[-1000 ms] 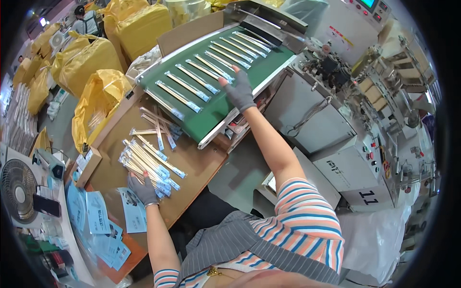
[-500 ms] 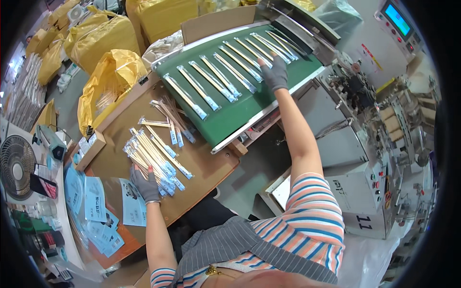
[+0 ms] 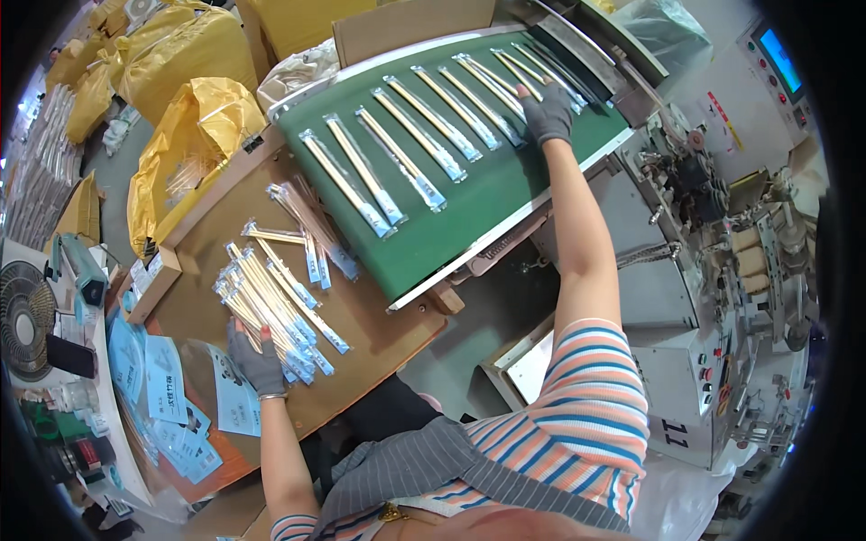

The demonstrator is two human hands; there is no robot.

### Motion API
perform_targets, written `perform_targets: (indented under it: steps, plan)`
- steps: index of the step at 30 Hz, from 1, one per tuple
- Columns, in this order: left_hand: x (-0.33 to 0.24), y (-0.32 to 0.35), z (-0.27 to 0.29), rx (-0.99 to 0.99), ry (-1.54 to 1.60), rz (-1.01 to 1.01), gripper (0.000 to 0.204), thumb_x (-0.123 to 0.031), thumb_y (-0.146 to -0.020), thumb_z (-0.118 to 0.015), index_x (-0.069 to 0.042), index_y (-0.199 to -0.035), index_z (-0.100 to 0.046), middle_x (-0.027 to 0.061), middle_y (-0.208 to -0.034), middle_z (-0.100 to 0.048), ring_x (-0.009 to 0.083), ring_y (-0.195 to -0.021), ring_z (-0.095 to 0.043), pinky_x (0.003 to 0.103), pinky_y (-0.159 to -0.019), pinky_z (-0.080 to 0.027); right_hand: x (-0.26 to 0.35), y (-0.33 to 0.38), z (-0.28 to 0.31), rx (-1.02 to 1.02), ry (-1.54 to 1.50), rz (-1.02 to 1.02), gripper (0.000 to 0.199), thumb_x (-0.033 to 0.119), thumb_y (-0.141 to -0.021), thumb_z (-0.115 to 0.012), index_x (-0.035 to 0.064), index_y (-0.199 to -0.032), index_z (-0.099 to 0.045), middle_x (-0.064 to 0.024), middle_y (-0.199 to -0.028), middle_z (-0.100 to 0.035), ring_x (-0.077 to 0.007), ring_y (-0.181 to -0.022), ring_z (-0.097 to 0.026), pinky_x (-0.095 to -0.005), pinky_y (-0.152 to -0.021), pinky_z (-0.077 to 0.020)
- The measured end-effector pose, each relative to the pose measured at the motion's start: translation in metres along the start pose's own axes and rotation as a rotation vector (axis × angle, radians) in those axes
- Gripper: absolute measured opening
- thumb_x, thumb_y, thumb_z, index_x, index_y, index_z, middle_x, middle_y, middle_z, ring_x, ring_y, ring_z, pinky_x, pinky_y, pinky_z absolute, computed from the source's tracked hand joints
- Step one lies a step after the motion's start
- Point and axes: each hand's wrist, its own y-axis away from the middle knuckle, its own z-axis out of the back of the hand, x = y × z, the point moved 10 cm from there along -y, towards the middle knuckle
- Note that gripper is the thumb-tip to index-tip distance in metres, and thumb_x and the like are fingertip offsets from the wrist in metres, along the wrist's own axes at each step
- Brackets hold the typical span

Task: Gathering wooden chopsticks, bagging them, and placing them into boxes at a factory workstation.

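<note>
Left hand (image 3: 255,363) is gripping the light, slippery packet bundle (image 3: 271,307) at its ends; right hand (image 3: 548,112) is pressing flat-fingered on belt (image 3: 469,203) packets.

packets (image 3: 397,158) on belt (image 3: 505,194), board (image 3: 361,316) left

- Wrapped stick packets (image 3: 397,158) are lying in a row across the green belt (image 3: 505,194), leaving only narrow green strips between them; the belt's lower half is lying bare.
- The right hand (image 3: 548,113) is resting among the upper packets, with the machine housing (image 3: 577,41) rising close behind it.
- A fanned pile of packets (image 3: 271,307) is covering the left of the brown tabletop (image 3: 379,334); the left hand (image 3: 254,361) is sitting at the pile's lower end.
- Bare tabletop is showing between the pile and the belt's edge.
- Yellow bags (image 3: 180,153) are crowding the far-left side.
- Blue leaflets (image 3: 162,388) are lying just left of the left hand.
</note>
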Motion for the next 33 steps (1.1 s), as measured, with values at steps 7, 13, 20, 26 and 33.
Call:
perform_targets:
  steps: [7,13,20,26,33]
  plan:
    - [0.0,0.0,0.0,0.021,-0.02,0.01,0.057,-0.032,-0.089,-0.056,0.006,-0.13,-0.044,0.025,-0.133,-0.046,0.0374,-0.126,-0.041,0.043,-0.107,-0.028,-0.018,-0.009,-0.008,0.004,0.075,-0.003,0.07,0.05,-0.077,-0.067,-0.0016,-0.122,-0.053,-0.0243,-0.12,-0.055,-0.0383,-0.114,-0.05,-0.0417,-0.097,-0.0407]
    - [-0.012,-0.004,0.002,0.052,0.028,0.033,0.058,-0.034,-0.089,-0.055,0.005,-0.131,-0.044,0.0251,-0.134,-0.045,0.0377,-0.126,-0.041,0.043,-0.107,-0.028,-0.026,-0.016,-0.012,0.019,0.1,-0.012,0.073,0.052,-0.076,-0.066,-0.0013,-0.124,-0.052,-0.0247,-0.12,-0.055,-0.0382,-0.113,-0.051,-0.0413,-0.097,-0.0405]
    - [-0.009,-0.003,0.001,0.059,0.016,0.037,0.058,-0.034,-0.09,-0.055,0.006,-0.132,-0.043,0.0251,-0.134,-0.045,0.0376,-0.127,-0.04,0.043,-0.107,-0.027,-0.029,-0.028,-0.021,0.023,0.117,-0.027,0.071,0.053,-0.077,-0.064,0.0009,-0.124,-0.053,-0.0223,-0.123,-0.054,-0.0367,-0.114,-0.051,-0.0405,-0.098,-0.0395]
    - [-0.014,-0.007,-0.005,0.064,0.006,0.008,0.057,-0.032,-0.091,-0.053,0.006,-0.132,-0.042,0.025,-0.134,-0.045,0.0373,-0.126,-0.041,0.043,-0.107,-0.027,-0.084,-0.054,-0.026,0.119,0.32,-0.131,0.081,0.059,-0.073,-0.063,0.006,-0.132,-0.047,-0.023,-0.133,-0.047,-0.0357,-0.124,-0.044,-0.0412,-0.103,-0.035]
    - [-0.014,-0.003,0.004,0.054,-0.006,0.019,0.057,-0.03,-0.09,-0.054,0.006,-0.132,-0.042,0.024,-0.134,-0.045,0.0371,-0.124,-0.042,0.042,-0.105,-0.029,-0.116,-0.051,-0.015,0.33,0.556,-0.436,0.124,0.081,-0.053,-0.062,0.0146,-0.148,-0.02,-0.0209,-0.149,-0.026,-0.0384,-0.137,-0.025,-0.0453,-0.112,-0.0191]
